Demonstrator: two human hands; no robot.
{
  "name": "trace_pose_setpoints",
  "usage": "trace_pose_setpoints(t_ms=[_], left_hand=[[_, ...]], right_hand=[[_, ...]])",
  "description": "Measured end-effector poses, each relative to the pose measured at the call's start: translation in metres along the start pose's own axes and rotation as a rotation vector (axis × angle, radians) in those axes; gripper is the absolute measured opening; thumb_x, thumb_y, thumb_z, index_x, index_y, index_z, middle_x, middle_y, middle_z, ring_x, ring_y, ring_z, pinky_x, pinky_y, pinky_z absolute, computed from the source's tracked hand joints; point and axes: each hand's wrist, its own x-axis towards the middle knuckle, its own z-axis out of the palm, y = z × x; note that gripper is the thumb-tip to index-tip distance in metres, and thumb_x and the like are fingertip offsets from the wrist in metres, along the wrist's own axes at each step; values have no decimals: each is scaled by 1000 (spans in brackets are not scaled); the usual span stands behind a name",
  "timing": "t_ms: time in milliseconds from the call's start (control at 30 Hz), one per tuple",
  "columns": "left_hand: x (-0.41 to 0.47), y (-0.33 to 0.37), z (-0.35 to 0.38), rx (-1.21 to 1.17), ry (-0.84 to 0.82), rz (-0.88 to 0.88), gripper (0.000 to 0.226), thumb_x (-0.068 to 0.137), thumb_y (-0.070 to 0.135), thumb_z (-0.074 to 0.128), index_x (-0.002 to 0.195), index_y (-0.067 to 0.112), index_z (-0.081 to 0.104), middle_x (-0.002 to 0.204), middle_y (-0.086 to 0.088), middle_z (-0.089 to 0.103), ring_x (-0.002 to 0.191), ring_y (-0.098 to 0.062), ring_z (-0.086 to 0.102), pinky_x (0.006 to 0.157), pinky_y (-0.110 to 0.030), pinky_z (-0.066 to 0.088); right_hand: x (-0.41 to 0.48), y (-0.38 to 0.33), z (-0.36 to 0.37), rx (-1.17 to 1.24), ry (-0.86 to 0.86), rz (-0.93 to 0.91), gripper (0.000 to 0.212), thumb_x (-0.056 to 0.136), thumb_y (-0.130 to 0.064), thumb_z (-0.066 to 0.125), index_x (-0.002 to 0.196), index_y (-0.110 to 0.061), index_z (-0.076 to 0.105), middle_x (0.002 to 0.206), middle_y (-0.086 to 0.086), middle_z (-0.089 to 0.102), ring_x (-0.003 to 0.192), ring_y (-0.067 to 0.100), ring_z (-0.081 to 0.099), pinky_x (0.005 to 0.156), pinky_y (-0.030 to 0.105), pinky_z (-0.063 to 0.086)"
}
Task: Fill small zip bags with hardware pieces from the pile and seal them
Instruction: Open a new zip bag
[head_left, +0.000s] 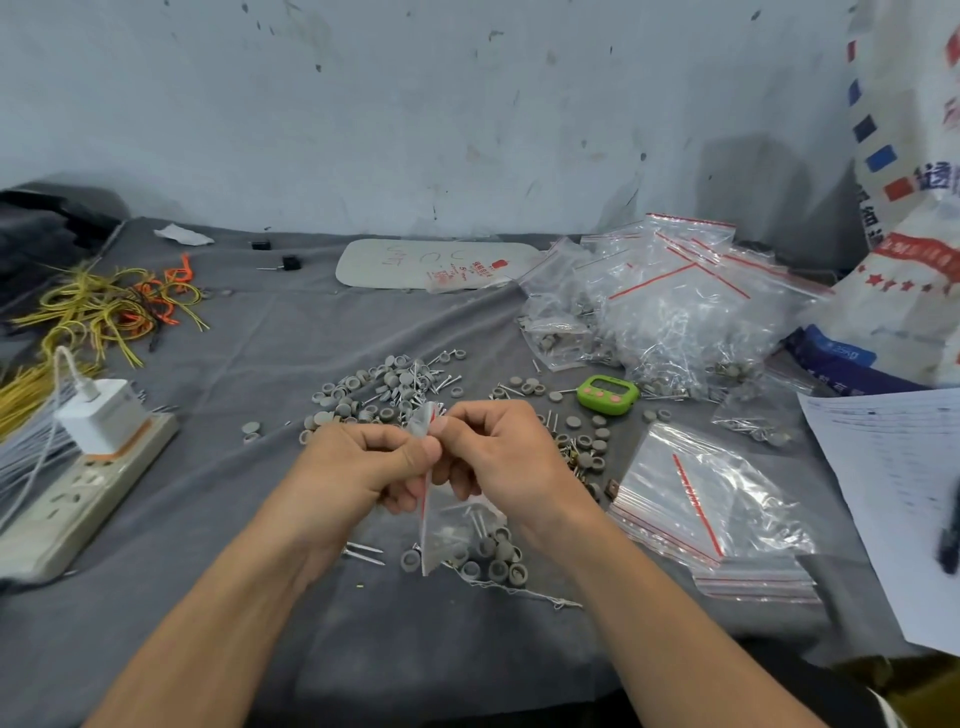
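**Both hands are pinching the mouth of a loaded zip bag**

The left hand and the right hand are meeting above the grey cloth. Each one is pinching the top edge of the small zip bag between thumb and curled fingers, close to its red strip. The bag is hanging down from the fingers, just in front of the pile of grey caps and nails. Some caps and nails are lying in its bottom, which seems to be touching the cloth.

I am judging that the person is closing the seal, but I cannot tell how much is already shut. The film is looking thin, soft and a bit slippery, and the light load is pulling it down. So the stiffer zip strip is the best place to hold. Nail points could pierce the film if it is squeezed low. A stack of empty bags is lying to the right.
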Motion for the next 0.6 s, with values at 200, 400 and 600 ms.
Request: trace_pose_setpoints(t_ms=[200, 400, 600], left_hand=[[-5, 3, 4, -375, -172, -113, 26, 82, 26, 62, 72, 7, 78, 72, -16, 69, 54, -12, 59, 50, -18, 50], [-2, 2, 3, -507, -233, -127, 36, 87, 30, 56, 93, -2, 72, 83, -22, 66, 77, -25, 64, 63, -25, 55], [-3, 3, -2, -408, -228, -115, 25, 86, 23, 60, 90, 0, 70, 79, -18, 55, 74, -22, 52, 65, -32, 46]], right_hand=[[1, -2, 5, 210, -35, -37, 38, 102, -7, 58, 66, -15, 66, 54, 4, 56, 46, 11, 43, 45, 18, 33], [2, -4, 7, 334, -65, -32, 32, 100, 2, 57, 72, -9, 67, 58, 8, 56, 47, 10, 43, 51, 22, 33], [3, -7, -1, 112, -113, -76, 37, 96, -2, 60, 64, -18, 68, 55, 3, 57, 47, 6, 45, 50, 17, 35]])
